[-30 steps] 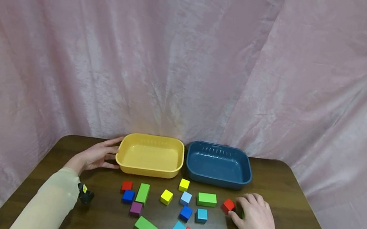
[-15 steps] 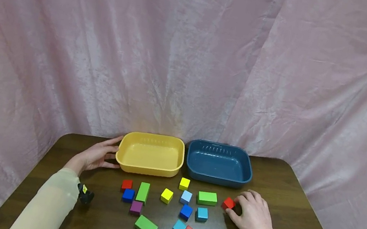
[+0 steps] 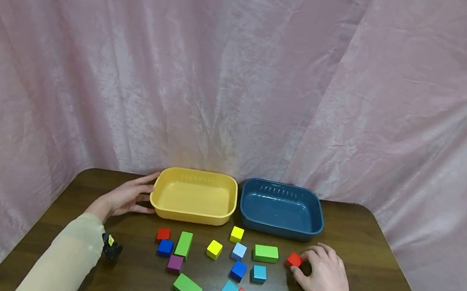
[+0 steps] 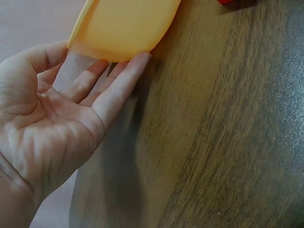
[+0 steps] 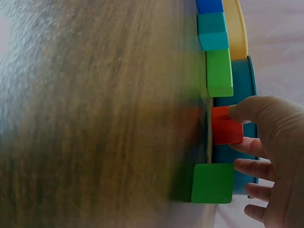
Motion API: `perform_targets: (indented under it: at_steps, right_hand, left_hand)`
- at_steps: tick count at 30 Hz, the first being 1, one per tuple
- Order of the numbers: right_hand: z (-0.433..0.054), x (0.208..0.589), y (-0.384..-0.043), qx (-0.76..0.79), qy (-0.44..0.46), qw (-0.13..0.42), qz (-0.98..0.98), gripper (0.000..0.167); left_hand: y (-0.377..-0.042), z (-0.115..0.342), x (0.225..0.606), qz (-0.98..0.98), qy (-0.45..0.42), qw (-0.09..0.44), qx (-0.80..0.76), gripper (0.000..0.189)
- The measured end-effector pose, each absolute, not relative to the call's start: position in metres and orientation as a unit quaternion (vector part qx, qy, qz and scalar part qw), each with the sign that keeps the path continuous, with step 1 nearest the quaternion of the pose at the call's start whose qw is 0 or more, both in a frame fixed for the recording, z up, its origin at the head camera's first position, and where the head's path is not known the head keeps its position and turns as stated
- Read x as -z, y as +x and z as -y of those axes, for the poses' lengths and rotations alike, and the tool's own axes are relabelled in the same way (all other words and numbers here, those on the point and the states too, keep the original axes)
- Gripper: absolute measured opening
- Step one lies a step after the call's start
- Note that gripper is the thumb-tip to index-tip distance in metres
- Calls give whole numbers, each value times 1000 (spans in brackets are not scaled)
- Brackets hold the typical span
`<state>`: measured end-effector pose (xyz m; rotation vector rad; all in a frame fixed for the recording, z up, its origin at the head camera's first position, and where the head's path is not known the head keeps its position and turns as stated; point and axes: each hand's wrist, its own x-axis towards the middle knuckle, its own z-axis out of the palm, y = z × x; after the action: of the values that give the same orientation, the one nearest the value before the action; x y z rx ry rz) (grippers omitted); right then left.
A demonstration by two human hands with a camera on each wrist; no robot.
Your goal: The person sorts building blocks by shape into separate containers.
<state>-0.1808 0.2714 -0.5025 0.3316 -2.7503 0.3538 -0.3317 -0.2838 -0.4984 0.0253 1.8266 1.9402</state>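
In the head view my left hand (image 3: pixel 129 200) rests its extended fingers on the left end of a yellow tray (image 3: pixel 191 217). The left wrist view shows those fingertips against the tray's rim (image 4: pixel 118 54), palm turned up. Over on the right, my right hand (image 3: pixel 324 277) has its thumb and index finger on opposite sides of a red cube (image 5: pixel 227 132), pinching it at the tabletop. Beside the middle fingertip stands a green block (image 5: pixel 212 183); in the head view the hand hides it.
A dark blue tray (image 3: pixel 280 229) stands right of the yellow one. Several coloured blocks lie in front, including a green block (image 3: pixel 265 254), a yellow cube (image 3: pixel 214 249) and a purple cube (image 3: pixel 175 264). A pink curtain (image 3: pixel 244 76) hangs behind the wooden table (image 3: pixel 136 282).
My right hand has edged slightly left, its thumb and index finger closing in on the red cube. The left hand stays at the yellow tray. The head view has shifted a little.
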Motion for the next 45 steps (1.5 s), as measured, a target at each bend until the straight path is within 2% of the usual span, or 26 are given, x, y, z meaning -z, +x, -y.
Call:
perform_targets:
  at_steps: [9,22,45]
  right_hand:
    - [-270,485,-182,-152,135,216,955,27]
    - [-252,448,-212,-201,161,226,940,28]
    - [-198,417,-275,-276,166,143,936,27]
  left_hand:
    - [-327,277,499,-673,-3,227,-704,65]
    - [-331,272,503,-679,-11,213,-702,65]
    - [-337,268,505,-684,-14,206,-700,65]
